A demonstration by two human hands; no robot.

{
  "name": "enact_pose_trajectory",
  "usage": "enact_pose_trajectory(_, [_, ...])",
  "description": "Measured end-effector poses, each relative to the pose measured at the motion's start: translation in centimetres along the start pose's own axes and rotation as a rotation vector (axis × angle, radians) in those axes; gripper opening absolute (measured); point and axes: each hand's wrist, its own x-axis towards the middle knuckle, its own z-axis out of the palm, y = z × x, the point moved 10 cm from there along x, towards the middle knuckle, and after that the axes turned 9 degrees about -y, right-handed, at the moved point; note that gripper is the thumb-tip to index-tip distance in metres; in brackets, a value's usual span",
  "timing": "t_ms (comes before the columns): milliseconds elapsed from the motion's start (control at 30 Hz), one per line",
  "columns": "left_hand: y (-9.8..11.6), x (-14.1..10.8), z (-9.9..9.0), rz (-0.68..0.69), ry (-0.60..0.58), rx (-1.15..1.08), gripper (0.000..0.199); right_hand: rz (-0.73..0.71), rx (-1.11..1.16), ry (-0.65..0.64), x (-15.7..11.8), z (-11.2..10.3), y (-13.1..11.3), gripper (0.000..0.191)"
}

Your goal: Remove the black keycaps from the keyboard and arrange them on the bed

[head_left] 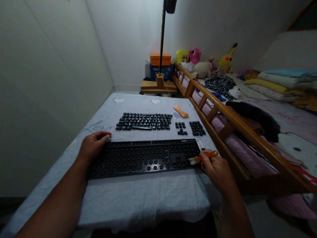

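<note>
A black keyboard base (143,157) without keycaps lies across the cloth-covered table. My left hand (95,145) rests at its upper left corner, fingers curled with thumb and forefinger close together; whether it grips the edge is hidden. My right hand (214,167) holds an orange-handled brush (196,160), its pale bristles over the number pad area at the right end. Behind the base, removed black keycaps (146,121) lie in keyboard order, with smaller groups (197,128) to the right. An orange cloth (181,111) lies beyond them.
A wooden bed rail (223,114) runs along the table's right side, with bedding and plush toys behind it. Past the far edge stand a wooden base with a black pole (162,39) and an orange box (160,59). A pale wall or panel (54,82) rises at left.
</note>
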Motion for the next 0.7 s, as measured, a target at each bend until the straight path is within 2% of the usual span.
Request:
enact_pose_trajectory(100, [0.3,-0.1,0.0,-0.012,-0.001,0.001,0.045,-0.028,-0.113,0.082,0.0,-1.3,-0.1,0.036])
enact_pose_trajectory(200, [0.6,-0.2,0.1,-0.014,-0.007,0.005,0.045,-0.038,-0.125,0.15,-0.3,-2.6,-0.3,0.033])
enact_pose_trajectory(267, [0.6,-0.2,0.1,-0.017,-0.011,0.009,0.046,-0.026,-0.067,0.127,-0.5,-2.5,-0.3,0.034])
enact_pose_trajectory(367, [0.3,-0.1,0.2,-0.012,-0.012,0.001,0.047,0.003,0.042,0.03,-0.6,-1.1,-0.2,0.038])
enact_pose_trajectory(467, [0.1,0.0,0.2,-0.002,-0.012,-0.004,0.047,0.022,0.046,-0.024,-0.4,-0.2,-0.1,0.04])
enact_pose_trajectory(700, [0.1,0.0,0.2,-0.011,-0.015,0.006,0.046,-0.013,-0.09,0.105,-0.2,-2.2,0.1,0.035])
